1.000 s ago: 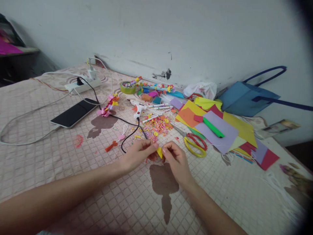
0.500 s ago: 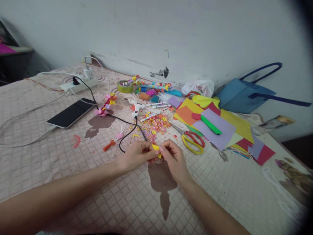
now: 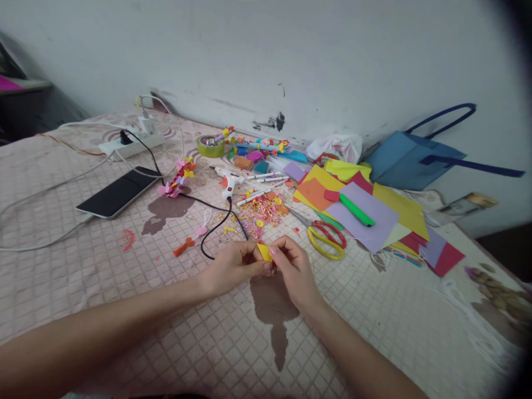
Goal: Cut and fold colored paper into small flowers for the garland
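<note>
Between my two hands is a small yellow paper piece (image 3: 264,252), pinched from both sides just above the table. My left hand (image 3: 235,266) is closed, its thumb and fingers at the piece's left and lower edge. From the right, my right hand (image 3: 294,270) grips it between thumb and forefinger. Part of the yellow piece is hidden by the fingertips. Scissors (image 3: 326,239) with red and yellow handles lie to the right of my hands. Beyond the hands sits a heap of coloured paper scraps (image 3: 264,210), and behind it a white glue gun (image 3: 228,182) with a black cord.
Coloured sheets (image 3: 366,216) with a green cutter-like tool (image 3: 356,209) cover the right side. A blue bag (image 3: 415,158) stands by the wall. At left are a phone or tablet (image 3: 118,194), a power strip (image 3: 132,145) and loose cables. A tape roll (image 3: 210,147) sits at the back.
The yellow piece has turned a little between my fingers, and my left thumb has shifted lower. Both hands keep hold of it. The view has moved slightly.
</note>
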`<state>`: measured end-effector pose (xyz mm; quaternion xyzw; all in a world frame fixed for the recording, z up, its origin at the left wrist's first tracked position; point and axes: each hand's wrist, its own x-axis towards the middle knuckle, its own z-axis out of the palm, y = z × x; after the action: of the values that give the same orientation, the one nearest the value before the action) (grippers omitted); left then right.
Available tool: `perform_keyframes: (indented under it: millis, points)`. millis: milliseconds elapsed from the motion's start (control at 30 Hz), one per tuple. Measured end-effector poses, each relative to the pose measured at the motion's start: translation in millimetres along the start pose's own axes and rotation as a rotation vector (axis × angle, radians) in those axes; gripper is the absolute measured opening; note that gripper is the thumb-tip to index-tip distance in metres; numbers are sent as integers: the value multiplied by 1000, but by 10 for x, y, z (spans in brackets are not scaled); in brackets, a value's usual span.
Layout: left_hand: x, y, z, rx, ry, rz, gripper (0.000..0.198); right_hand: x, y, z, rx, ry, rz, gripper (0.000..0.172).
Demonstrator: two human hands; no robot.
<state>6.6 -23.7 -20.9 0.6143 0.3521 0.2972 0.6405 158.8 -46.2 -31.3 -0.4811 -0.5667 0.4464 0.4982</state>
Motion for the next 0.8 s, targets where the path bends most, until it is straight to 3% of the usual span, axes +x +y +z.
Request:
perform_keyframes:
  millis: [133, 367, 800]
  points:
    - [28, 7, -34, -28, -61, -1, 21, 26, 4, -28, -14, 15, -5, 20]
    - [56, 74, -92, 8, 174, 50, 25, 38, -12, -39, 79, -130, 69, 26]
    - [43, 35, -96, 76, 225, 164, 22, 40, -25, -53, -96, -105, 4, 21]
